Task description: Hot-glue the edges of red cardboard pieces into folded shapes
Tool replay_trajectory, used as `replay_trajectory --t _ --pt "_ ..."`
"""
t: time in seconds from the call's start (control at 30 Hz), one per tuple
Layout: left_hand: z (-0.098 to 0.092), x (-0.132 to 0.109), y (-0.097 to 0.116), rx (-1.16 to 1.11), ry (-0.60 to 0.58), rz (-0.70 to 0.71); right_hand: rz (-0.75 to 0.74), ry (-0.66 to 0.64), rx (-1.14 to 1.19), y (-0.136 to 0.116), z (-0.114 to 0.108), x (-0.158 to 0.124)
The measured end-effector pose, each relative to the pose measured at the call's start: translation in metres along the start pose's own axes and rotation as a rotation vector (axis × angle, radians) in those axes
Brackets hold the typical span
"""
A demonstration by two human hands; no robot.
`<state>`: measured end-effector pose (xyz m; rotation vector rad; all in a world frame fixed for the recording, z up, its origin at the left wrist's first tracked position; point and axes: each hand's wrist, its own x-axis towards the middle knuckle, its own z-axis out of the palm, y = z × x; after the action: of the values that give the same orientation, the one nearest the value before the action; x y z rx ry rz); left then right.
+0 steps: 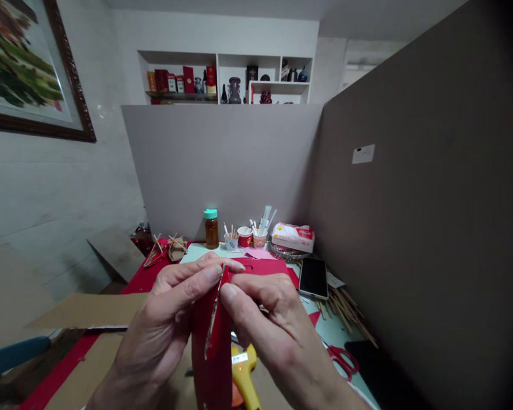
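My left hand [166,319] and my right hand [273,319] are raised together in front of me, both pinching the top edge of a folded red paper piece [214,347]. The paper stands upright between the fingertips, its torn or cut edge showing pale at the middle. My thumbs and forefingers press on it from both sides. Below the hands lies a yellow glue gun [244,370] on the table.
Red-handled scissors [344,360], a phone [313,277], wooden sticks [350,310], a tissue pack [293,236], a capped amber bottle [211,228] and small cups [244,236] sit on the table. Cardboard sheets [89,310] lie at left. Grey partitions [410,199] enclose the back and right.
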<state>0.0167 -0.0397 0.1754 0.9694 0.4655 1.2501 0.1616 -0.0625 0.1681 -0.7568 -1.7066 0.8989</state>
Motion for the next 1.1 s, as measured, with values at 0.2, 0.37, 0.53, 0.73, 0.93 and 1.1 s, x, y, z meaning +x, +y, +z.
replay_trajectory --t 0.2,0.37,0.53,0.73,0.93,1.1 --pt "0.003 0.002 0.000 -0.056 0.005 -0.059 0.073 -0.035 0.049 0.000 -0.001 0.001" --pt "0.003 0.003 0.001 -0.079 0.024 -0.074 0.104 -0.068 0.078 0.002 -0.004 0.003" --pt "0.001 0.006 -0.001 -0.103 0.013 -0.108 0.133 -0.057 0.034 0.003 -0.006 0.003" --pt "-0.003 0.007 -0.003 -0.126 0.045 -0.098 0.149 -0.049 0.003 0.003 -0.005 0.006" --pt "-0.003 0.008 -0.003 -0.061 0.002 -0.063 0.140 -0.054 0.017 0.004 -0.007 0.010" --pt "-0.003 0.010 -0.005 -0.062 0.012 -0.071 0.137 -0.070 0.023 0.005 -0.009 0.010"
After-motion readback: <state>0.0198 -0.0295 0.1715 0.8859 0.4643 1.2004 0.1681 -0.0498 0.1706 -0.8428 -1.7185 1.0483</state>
